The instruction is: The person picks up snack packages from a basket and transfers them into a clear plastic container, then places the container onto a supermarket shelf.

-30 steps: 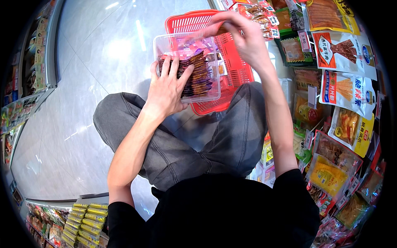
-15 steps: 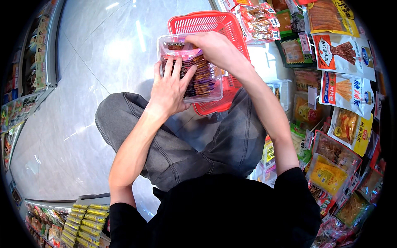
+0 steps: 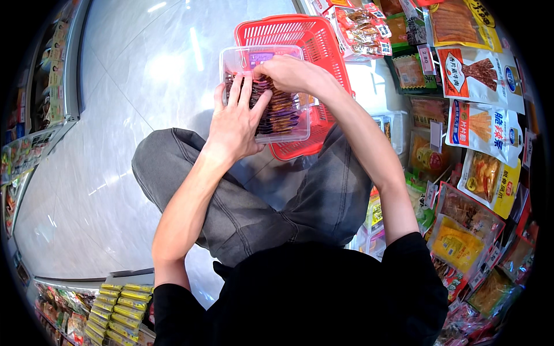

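A clear plastic box point(image 3: 225, 69) rests over the red basket point(image 3: 340, 86) in front of my crossed legs. Inside it, a tight row of small flat snack packets point(image 3: 283, 112) stands on edge, with dark, brown and purple wrappers. My left hand point(image 3: 235, 124) lies across the box's near left side, fingers spread over the packets. From the right, my right hand point(image 3: 294, 76) reaches into the box, its fingers curled down at the far end of the row. What its fingertips grip is hidden. Just beyond them, a purple packet point(image 3: 262, 57) shows in the far part of the box.
Shelves of bagged snacks point(image 3: 482, 127) run close along my right side. A box of red-and-white packets point(image 3: 360, 32) stands beside the basket. Yellow packets point(image 3: 124, 311) sit on a rack at the lower left. Pale shiny floor point(image 3: 115, 173) stretches to my left.
My right hand has moved nearer, from the far end of the box to the packet row. A purple packet now shows at the far end. My left hand stays about where it was.
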`<move>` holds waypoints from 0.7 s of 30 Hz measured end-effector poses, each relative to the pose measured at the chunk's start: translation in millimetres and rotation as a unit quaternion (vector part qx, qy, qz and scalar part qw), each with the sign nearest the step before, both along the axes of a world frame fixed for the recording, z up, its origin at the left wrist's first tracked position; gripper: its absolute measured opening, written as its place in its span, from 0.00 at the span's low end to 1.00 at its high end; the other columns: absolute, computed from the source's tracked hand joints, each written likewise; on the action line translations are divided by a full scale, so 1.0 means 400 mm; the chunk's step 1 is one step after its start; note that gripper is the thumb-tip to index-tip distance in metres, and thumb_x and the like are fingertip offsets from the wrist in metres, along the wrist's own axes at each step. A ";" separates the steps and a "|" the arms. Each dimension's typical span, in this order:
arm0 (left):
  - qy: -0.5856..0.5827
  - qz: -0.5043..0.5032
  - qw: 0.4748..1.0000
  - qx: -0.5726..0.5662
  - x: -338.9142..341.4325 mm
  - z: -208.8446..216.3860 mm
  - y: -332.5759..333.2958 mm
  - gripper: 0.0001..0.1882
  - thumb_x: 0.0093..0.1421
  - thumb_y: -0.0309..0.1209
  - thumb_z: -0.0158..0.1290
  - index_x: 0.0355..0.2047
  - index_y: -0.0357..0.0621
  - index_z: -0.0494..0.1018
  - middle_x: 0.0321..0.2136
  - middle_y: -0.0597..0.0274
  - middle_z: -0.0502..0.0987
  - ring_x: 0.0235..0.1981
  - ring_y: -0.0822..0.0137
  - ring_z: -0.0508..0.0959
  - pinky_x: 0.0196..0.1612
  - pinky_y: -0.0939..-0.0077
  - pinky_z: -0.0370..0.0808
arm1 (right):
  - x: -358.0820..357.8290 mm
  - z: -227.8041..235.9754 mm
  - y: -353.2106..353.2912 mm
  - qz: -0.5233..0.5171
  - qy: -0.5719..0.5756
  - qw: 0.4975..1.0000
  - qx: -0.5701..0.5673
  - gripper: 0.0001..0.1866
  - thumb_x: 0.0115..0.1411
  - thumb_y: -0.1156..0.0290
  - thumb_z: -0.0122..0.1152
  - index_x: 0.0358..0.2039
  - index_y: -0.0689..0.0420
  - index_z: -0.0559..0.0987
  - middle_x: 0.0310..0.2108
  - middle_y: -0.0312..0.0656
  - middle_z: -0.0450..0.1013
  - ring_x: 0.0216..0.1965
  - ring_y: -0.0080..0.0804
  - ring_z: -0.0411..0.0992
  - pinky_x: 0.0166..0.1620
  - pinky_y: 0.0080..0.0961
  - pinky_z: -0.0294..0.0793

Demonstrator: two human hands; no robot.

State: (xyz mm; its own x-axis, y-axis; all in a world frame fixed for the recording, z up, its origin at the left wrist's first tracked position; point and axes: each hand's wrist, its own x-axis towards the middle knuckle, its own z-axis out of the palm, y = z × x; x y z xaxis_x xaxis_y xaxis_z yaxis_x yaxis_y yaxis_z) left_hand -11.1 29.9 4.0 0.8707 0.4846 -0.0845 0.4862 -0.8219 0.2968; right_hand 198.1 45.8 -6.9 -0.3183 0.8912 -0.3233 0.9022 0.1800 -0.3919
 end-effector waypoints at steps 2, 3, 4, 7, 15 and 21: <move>0.015 0.002 1.000 -0.006 -0.008 0.002 0.002 0.58 0.32 0.47 0.73 0.65 0.54 0.58 0.68 0.45 0.50 0.71 0.49 0.48 0.66 0.38 0.48 | -0.015 0.025 -0.016 -0.013 0.005 0.999 0.047 0.16 0.53 0.82 0.51 0.43 0.63 0.79 0.35 0.54 0.78 0.41 0.51 0.77 0.45 0.42 0.76; 0.019 0.003 1.000 -0.006 -0.013 0.002 0.003 0.58 0.32 0.47 0.73 0.65 0.54 0.58 0.68 0.46 0.51 0.71 0.49 0.48 0.66 0.38 0.48 | -0.018 0.033 -0.024 -0.020 0.009 0.997 0.071 0.17 0.53 0.82 0.51 0.43 0.64 0.79 0.35 0.54 0.78 0.40 0.51 0.77 0.45 0.40 0.76; 0.020 0.002 1.000 -0.006 -0.013 0.003 0.003 0.58 0.32 0.47 0.73 0.65 0.54 0.58 0.68 0.46 0.51 0.71 0.49 0.49 0.66 0.38 0.48 | -0.003 0.031 -0.027 -0.063 0.074 0.984 0.148 0.17 0.53 0.83 0.50 0.43 0.64 0.79 0.34 0.52 0.79 0.40 0.48 0.78 0.46 0.38 0.76; 0.021 -0.005 1.000 0.019 -0.017 0.006 0.002 0.55 0.34 0.51 0.71 0.64 0.54 0.61 0.66 0.45 0.55 0.69 0.48 0.53 0.66 0.42 0.49 | 0.055 0.049 -0.047 -0.236 0.243 0.892 0.299 0.17 0.55 0.86 0.43 0.41 0.66 0.79 0.35 0.45 0.79 0.37 0.32 0.78 0.45 0.26 0.77; 0.022 -0.006 1.000 0.020 -0.021 0.008 0.009 0.55 0.34 0.48 0.72 0.64 0.54 0.60 0.67 0.56 0.56 0.68 0.49 0.54 0.65 0.39 0.50 | 0.279 -0.351 -0.117 -0.408 0.045 0.907 -0.095 0.15 0.55 0.78 0.51 0.41 0.61 0.81 0.46 0.54 0.77 0.48 0.45 0.77 0.53 0.37 0.74; -0.005 -0.022 1.000 0.009 0.039 0.011 -0.010 0.55 0.32 0.42 0.70 0.64 0.54 0.58 0.68 0.59 0.55 0.68 0.50 0.55 0.64 0.37 0.50 | 0.271 -0.541 -0.204 -0.384 -0.093 0.888 -0.234 0.25 0.53 0.80 0.58 0.54 0.53 0.76 0.59 0.56 0.67 0.61 0.48 0.67 0.59 0.44 0.69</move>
